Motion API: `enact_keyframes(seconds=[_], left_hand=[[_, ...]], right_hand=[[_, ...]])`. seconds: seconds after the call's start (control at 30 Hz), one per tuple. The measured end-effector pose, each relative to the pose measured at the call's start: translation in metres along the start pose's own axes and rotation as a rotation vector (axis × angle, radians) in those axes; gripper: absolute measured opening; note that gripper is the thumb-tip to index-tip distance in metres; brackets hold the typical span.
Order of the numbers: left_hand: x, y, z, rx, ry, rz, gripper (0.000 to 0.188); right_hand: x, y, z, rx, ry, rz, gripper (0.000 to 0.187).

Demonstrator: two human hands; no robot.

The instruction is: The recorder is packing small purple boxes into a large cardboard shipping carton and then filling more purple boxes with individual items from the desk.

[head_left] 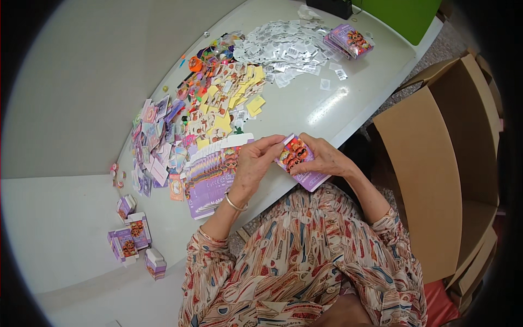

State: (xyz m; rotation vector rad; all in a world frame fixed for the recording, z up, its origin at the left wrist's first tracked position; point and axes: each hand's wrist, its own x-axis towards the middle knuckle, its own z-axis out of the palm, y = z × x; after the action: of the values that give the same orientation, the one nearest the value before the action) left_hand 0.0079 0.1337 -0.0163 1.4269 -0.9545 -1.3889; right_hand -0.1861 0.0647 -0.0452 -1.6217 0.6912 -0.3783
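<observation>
Between both hands, over the table's near edge, is a small purple cardboard box (295, 154) with cartoon figures on its front. My left hand (254, 163), a bangle on its wrist, pinches the box's upper left end. My right hand (324, 157) grips its right side, thumb across the printed front. Whether the box is flat or folded up I cannot tell. Just left of my left hand, a fanned row of flat purple cartons (210, 182) lies overlapping on the table, partly covered by that hand and forearm.
Beyond the cartons spread yellow cards (222, 124), colourful trinkets (195, 64), purple-pink cards (155, 136) and a heap of small white packets (278, 49). Stacked purple boxes (351, 41) stand far right; several more (129, 244) lie at left. A large open brown carton (422, 163) is right of the table.
</observation>
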Motion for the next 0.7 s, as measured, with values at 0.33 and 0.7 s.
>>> enact_keyframes(seconds=[0.33,0.7], left_hand=[[-0.001,-0.011,0.002,0.409,0.014,0.13,0.029],[-0.006,-0.019,0.004,0.126,-0.051,0.119,0.035]], right_hand=[[0.0,0.005,0.001,0.052,0.003,-0.057,0.054],[0.001,0.0,-0.006,-0.072,-0.015,0.033,0.049]])
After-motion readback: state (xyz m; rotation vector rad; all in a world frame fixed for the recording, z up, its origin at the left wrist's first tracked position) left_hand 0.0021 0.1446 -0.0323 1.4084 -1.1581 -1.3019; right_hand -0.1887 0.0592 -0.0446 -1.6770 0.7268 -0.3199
